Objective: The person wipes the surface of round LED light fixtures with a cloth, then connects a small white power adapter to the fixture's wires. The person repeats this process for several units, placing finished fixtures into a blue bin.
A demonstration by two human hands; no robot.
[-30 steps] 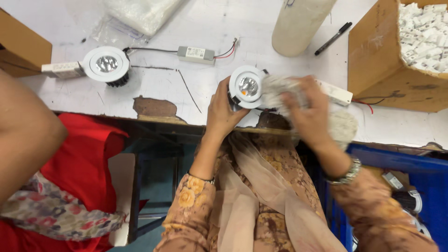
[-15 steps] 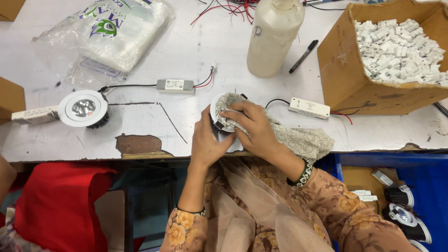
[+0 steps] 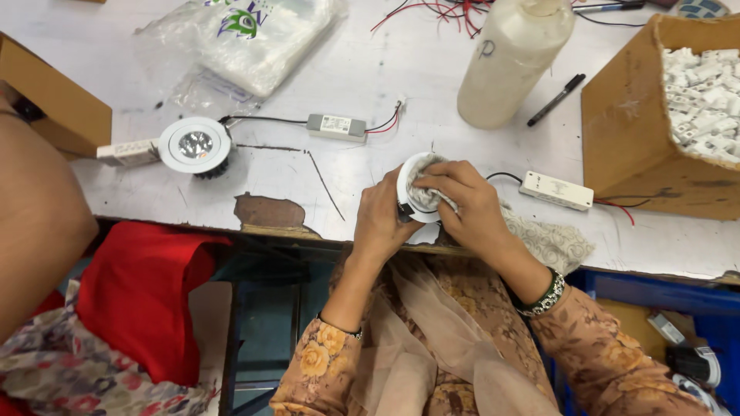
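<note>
My left hand [image 3: 381,219] grips a round white downlight [image 3: 412,185] by its rim at the table's front edge. My right hand [image 3: 466,204] presses a pale patterned cloth [image 3: 551,243] into the light's face; the cloth's loose end trails to the right over the edge. A black wire runs from the light to a white driver box [image 3: 556,191] lying just right of my hands.
A second white downlight [image 3: 194,144] with its small box [image 3: 336,127] lies at the left. A large pale bottle [image 3: 512,62], a black marker [image 3: 556,99] and a cardboard box of white connectors [image 3: 694,100] stand right. Another person's arm [image 3: 35,223] is at far left.
The view has shifted down and left. My right hand has moved over the downlight's face with the cloth, covering the lens that showed a second ago.
</note>
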